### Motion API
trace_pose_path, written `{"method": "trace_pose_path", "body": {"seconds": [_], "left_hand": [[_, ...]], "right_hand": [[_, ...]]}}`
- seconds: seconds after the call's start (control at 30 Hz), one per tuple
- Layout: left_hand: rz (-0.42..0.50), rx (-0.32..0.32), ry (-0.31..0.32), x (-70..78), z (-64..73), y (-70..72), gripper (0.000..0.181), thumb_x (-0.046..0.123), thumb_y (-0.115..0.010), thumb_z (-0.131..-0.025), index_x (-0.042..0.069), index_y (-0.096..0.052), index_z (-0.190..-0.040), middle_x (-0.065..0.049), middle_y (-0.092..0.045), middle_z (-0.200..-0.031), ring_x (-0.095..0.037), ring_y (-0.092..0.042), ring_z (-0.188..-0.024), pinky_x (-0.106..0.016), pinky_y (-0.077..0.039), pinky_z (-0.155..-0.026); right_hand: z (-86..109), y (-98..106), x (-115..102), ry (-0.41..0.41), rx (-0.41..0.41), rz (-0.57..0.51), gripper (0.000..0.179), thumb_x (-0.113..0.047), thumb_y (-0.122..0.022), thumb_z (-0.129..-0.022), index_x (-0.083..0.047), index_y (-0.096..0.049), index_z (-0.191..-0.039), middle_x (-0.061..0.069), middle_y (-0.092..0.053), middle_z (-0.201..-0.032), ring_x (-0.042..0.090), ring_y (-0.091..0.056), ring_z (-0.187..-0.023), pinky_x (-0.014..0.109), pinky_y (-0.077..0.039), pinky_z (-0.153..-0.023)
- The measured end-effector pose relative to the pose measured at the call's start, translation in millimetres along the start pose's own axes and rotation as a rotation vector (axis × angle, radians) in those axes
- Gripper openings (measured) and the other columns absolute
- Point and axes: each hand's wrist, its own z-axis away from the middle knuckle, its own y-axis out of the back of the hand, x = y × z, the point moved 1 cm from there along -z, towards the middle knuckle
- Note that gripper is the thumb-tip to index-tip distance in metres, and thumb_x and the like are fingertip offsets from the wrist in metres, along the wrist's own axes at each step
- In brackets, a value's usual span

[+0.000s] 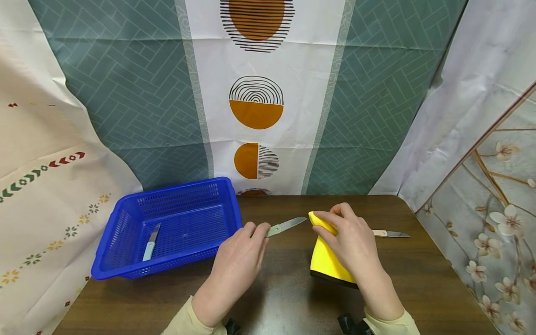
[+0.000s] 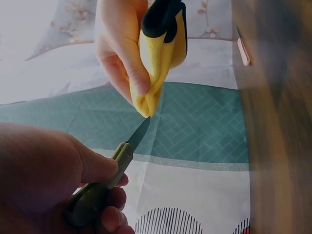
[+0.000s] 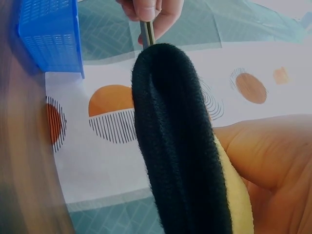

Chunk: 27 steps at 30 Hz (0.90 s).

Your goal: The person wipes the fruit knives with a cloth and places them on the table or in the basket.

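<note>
My left hand grips a small knife by its pale green handle, and the bare blade points right. A folded yellow cloth with a dark edge hangs from my right hand, pinched between thumb and fingers. In the left wrist view the blade tip meets the lower end of the cloth; whether they touch, I cannot tell. The right wrist view has the cloth's dark border covering most of the blade. Behind my right hand lies a knife with a pale pink handle.
On the left of the brown table stands a blue plastic basket. Inside it lies a knife with a pale blue handle. A patterned curtain hangs behind the table's back edge, with more patterned cloth at both sides.
</note>
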Motion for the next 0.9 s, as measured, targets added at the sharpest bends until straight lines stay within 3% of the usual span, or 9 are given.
{"method": "trace_pose_path", "body": {"seconds": [0.9], "left_hand": [[-0.035,-0.005,0.010,-0.4,-1.7,-5.3,0.009,0.014,-0.072,-0.108,0.008,-0.068,-0.111,-0.001,-0.060,-0.075,-0.023,-0.058,-0.065,-0.034,-0.043,-0.050]], "right_hand": [[1.4,5.8,-2.2,0.022,0.023,-0.011,0.040,-0.025,-0.094,-0.091,-0.022,-0.084,-0.130,0.006,-0.062,-0.116,0.030,-0.060,-0.088,0.045,-0.050,-0.076]]}}
